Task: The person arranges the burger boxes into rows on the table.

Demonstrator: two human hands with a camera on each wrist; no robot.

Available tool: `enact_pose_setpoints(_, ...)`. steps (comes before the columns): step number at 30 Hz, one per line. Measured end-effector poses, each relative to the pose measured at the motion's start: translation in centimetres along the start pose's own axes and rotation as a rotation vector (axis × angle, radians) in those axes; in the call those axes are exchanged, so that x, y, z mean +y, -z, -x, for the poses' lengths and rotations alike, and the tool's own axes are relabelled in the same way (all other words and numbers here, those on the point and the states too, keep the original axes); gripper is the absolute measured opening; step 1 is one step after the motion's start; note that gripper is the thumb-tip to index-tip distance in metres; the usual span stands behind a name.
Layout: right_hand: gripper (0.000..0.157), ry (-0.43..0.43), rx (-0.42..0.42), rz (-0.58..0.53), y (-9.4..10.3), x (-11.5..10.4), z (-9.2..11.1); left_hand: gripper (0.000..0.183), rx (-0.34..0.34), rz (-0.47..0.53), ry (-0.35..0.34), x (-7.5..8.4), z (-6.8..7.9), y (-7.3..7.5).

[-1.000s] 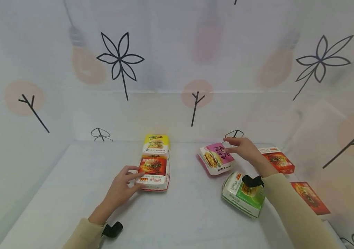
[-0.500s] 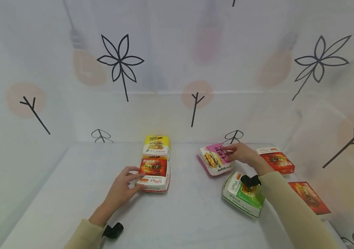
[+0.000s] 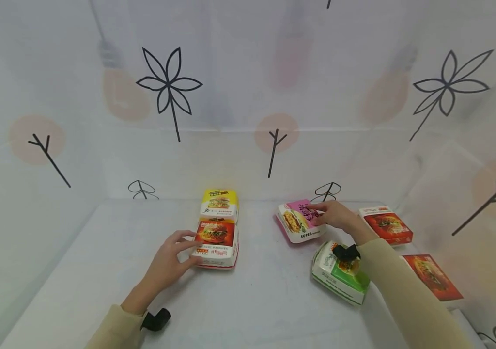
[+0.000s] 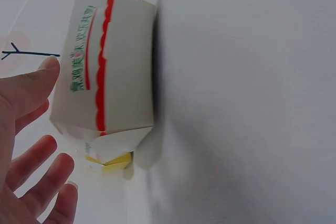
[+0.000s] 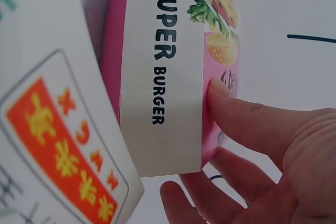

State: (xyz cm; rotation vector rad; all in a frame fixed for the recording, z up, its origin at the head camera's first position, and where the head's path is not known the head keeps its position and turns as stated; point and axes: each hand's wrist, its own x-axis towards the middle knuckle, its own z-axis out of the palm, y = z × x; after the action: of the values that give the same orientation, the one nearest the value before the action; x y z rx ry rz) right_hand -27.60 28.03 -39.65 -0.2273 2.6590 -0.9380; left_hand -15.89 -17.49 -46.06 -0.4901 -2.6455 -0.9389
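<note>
A pink-and-white burger box [image 3: 293,220] marked SUPER BURGER lies right of centre, slightly askew. My right hand [image 3: 337,218] holds its right side; in the right wrist view the thumb [image 5: 247,119] presses the pink top edge while the other fingers reach round behind. My left hand [image 3: 169,259] is at the left side of a red-and-white burger box [image 3: 216,252], fingers relaxed and spread. The left wrist view shows that box's white side [image 4: 128,61] by the thumb; whether the fingers touch it I cannot tell. Directly behind it sits a yellow-and-white burger box [image 3: 219,206].
A green-and-white burger box [image 3: 339,274] lies under my right wrist, partly covered by the wrist camera. Two more red boxes, one farther back [image 3: 387,224] and one nearer [image 3: 433,276], lie along the right side. Patterned white cloth [image 3: 239,160] hangs behind the table.
My right hand has come down onto the pink burger box, which has since shifted a little to the left. The left hand and the red and yellow boxes stay nearly still.
</note>
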Motion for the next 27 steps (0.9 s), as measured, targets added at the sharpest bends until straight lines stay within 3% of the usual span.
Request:
enact_pose_setpoints(8, 0.058, 0.003, 0.001, -0.003, -0.5, -0.4, -0.7, 0.039, -0.025, 0.011, -0.017, 0.6, -1.9, 1.1)
enact_pose_setpoints(16, 0.057, -0.005, 0.02, -0.012, -1.4, -1.3, -1.3, 0.04, -0.053, 0.027, -0.103, 1.9, -4.8, 2.2)
enact_pose_setpoints(27, 0.06, -0.049, 0.095, -0.068, -3.3, -2.6, -2.7, 0.047, -0.245, 0.187, -0.081, 3.1, -10.8, 1.2)
